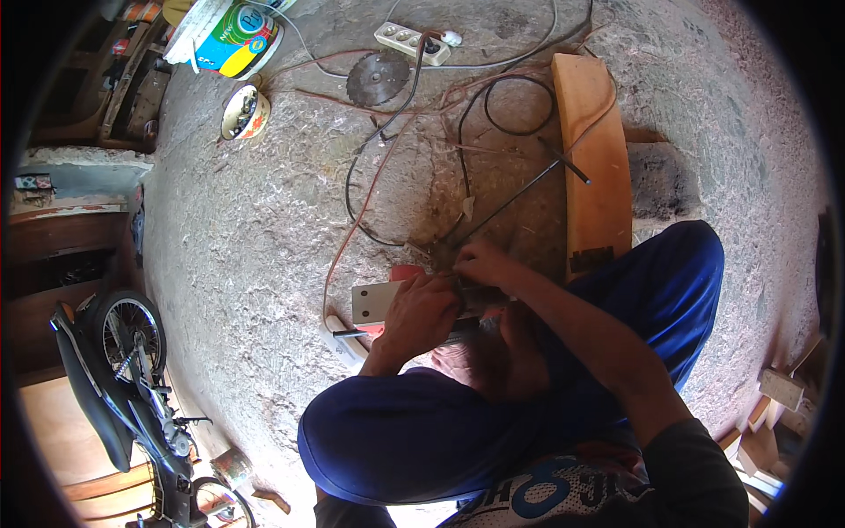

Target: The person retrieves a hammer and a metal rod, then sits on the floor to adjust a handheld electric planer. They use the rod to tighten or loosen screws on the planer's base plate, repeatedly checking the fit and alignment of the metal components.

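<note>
The red power tool (407, 273) sits left of the near end of the long wooden beam (596, 158). The person's left hand (422, 310) lies over its pale metal plate (371, 302), fingers bent and close together; whether they grip, one cannot tell. The right hand (486, 265) is nearer the beam, fingers curled in; what they pinch, if anything, does not show. A dark cord (349, 187) winds down from the power strip (407, 39), which sits left of the beam's far end. If that cord feeds the tool, a bump could start it and hurt those bare fingers. A bare foot (466, 359) seems tucked left of the beam too, so a slip could hurt toes. A snagged cord could tug the tool sideways.
</note>
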`<state>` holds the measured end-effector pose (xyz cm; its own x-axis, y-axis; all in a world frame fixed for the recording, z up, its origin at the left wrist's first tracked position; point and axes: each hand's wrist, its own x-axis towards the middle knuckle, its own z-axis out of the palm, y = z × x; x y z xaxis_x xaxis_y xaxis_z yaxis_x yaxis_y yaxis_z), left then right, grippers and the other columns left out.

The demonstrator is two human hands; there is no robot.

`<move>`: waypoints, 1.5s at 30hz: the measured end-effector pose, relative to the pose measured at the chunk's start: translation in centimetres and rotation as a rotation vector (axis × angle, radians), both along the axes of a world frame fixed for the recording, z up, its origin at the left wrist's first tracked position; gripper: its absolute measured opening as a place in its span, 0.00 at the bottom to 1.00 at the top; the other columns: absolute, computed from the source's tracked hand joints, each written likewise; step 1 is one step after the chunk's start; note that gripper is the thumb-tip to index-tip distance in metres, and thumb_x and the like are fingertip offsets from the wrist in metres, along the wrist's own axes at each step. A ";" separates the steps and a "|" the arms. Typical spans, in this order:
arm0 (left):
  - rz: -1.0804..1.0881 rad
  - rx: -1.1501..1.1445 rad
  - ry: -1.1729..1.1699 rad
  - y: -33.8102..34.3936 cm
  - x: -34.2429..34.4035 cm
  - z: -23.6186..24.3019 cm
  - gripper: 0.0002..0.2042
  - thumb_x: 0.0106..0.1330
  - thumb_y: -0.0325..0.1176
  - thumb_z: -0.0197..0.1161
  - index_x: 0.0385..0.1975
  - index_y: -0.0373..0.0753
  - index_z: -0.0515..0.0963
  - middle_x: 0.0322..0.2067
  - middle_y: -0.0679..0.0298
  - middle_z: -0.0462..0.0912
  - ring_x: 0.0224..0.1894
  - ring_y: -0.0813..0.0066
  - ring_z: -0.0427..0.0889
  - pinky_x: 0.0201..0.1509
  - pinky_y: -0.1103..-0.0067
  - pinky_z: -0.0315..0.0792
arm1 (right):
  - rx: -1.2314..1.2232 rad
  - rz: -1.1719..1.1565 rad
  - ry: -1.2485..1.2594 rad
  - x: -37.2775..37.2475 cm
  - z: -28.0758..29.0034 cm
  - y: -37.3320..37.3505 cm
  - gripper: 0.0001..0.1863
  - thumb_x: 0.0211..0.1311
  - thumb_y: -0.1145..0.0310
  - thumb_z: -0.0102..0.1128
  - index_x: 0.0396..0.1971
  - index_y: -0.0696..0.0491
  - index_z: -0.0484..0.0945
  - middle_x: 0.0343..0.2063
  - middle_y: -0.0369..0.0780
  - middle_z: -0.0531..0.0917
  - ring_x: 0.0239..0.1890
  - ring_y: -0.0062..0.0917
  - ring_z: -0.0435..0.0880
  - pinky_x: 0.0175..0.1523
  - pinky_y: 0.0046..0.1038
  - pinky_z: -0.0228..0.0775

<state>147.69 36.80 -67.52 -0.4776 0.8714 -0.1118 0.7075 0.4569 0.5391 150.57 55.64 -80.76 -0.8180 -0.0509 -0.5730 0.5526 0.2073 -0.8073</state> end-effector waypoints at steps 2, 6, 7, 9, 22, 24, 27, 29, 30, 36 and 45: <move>0.004 -0.017 -0.008 0.2 0.1 0.1 0.05 0.62 0.32 0.63 0.32 0.41 0.84 0.44 0.59 0.84 0.52 0.57 0.80 0.60 0.63 0.69 | -0.082 -0.031 -0.034 -0.1 -0.1 0.3 0.17 0.55 0.59 0.67 0.40 0.55 0.88 0.38 0.46 0.89 0.43 0.32 0.89 0.51 0.34 0.78; 0.088 -0.042 -0.009 0.7 0.4 0.1 0.06 0.63 0.34 0.63 0.31 0.42 0.85 0.42 0.60 0.84 0.52 0.58 0.80 0.60 0.63 0.69 | -0.072 -0.013 0.027 -0.1 -0.8 0.5 0.17 0.56 0.60 0.66 0.41 0.54 0.89 0.39 0.44 0.90 0.44 0.31 0.88 0.52 0.33 0.78; 0.069 -0.035 -0.005 0.8 0.4 0.1 0.05 0.63 0.34 0.63 0.32 0.42 0.85 0.42 0.61 0.84 0.51 0.59 0.80 0.59 0.63 0.69 | -0.059 -0.014 0.020 0.0 -1.1 0.5 0.17 0.56 0.60 0.66 0.41 0.54 0.89 0.39 0.43 0.90 0.44 0.31 0.88 0.52 0.33 0.77; 0.033 -0.021 0.002 0.9 0.4 0.2 0.05 0.63 0.34 0.64 0.33 0.43 0.86 0.40 0.62 0.84 0.50 0.59 0.81 0.59 0.63 0.70 | -0.058 -0.013 0.000 0.0 -1.2 0.6 0.16 0.56 0.60 0.66 0.41 0.54 0.89 0.39 0.43 0.90 0.44 0.31 0.88 0.52 0.32 0.77; -0.045 0.090 -0.007 -0.3 1.3 -0.4 0.07 0.62 0.36 0.69 0.34 0.42 0.85 0.39 0.62 0.84 0.49 0.59 0.83 0.58 0.62 0.74 | -0.228 -0.062 -0.127 0.1 0.8 1.0 0.14 0.60 0.63 0.67 0.42 0.54 0.89 0.38 0.41 0.89 0.43 0.27 0.86 0.51 0.30 0.76; -0.043 0.023 0.044 0.0 1.4 0.2 0.08 0.64 0.39 0.68 0.35 0.42 0.86 0.41 0.61 0.84 0.50 0.60 0.82 0.60 0.63 0.73 | -0.234 -0.068 -0.137 0.1 0.8 1.0 0.14 0.60 0.63 0.67 0.42 0.53 0.89 0.39 0.40 0.89 0.43 0.27 0.87 0.51 0.31 0.77; 0.007 0.005 0.114 0.8 1.3 0.6 0.09 0.64 0.39 0.67 0.33 0.40 0.86 0.42 0.60 0.84 0.50 0.60 0.82 0.59 0.64 0.74 | -0.226 -0.067 -0.143 0.2 0.8 0.9 0.15 0.60 0.63 0.67 0.43 0.54 0.89 0.40 0.41 0.89 0.44 0.28 0.86 0.52 0.31 0.77; -0.004 0.026 0.171 0.9 1.2 0.5 0.09 0.64 0.39 0.67 0.33 0.40 0.85 0.42 0.61 0.84 0.50 0.60 0.82 0.58 0.65 0.74 | -0.226 -0.073 -0.159 0.1 0.9 0.6 0.15 0.60 0.63 0.67 0.43 0.54 0.88 0.41 0.41 0.89 0.44 0.28 0.86 0.52 0.31 0.77; -0.014 0.040 0.198 1.0 1.1 0.3 0.09 0.64 0.39 0.67 0.32 0.40 0.85 0.41 0.61 0.85 0.50 0.61 0.82 0.57 0.66 0.74 | -0.222 -0.073 -0.138 0.2 0.6 0.7 0.15 0.60 0.63 0.67 0.43 0.54 0.88 0.40 0.41 0.89 0.44 0.28 0.86 0.52 0.31 0.77; -0.032 0.067 0.141 0.0 1.6 -0.5 0.06 0.62 0.36 0.68 0.32 0.41 0.85 0.38 0.64 0.85 0.49 0.64 0.83 0.57 0.66 0.74 | -0.234 -0.104 -0.076 0.7 1.3 0.6 0.13 0.58 0.65 0.69 0.40 0.56 0.88 0.37 0.41 0.89 0.42 0.27 0.86 0.50 0.29 0.77; 0.091 0.246 0.447 -1.5 3.0 -0.5 0.11 0.55 0.35 0.75 0.37 0.43 0.83 0.44 0.65 0.84 0.53 0.63 0.81 0.62 0.61 0.72 | -0.251 -0.118 -0.017 1.0 1.0 0.7 0.12 0.57 0.65 0.70 0.38 0.56 0.88 0.35 0.42 0.89 0.41 0.26 0.86 0.49 0.29 0.77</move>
<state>150.68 35.33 -67.99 -0.5073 0.7988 0.3234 0.8564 0.4256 0.2923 151.60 56.34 -79.74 -0.8173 -0.0981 -0.5678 0.5745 -0.0645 -0.8159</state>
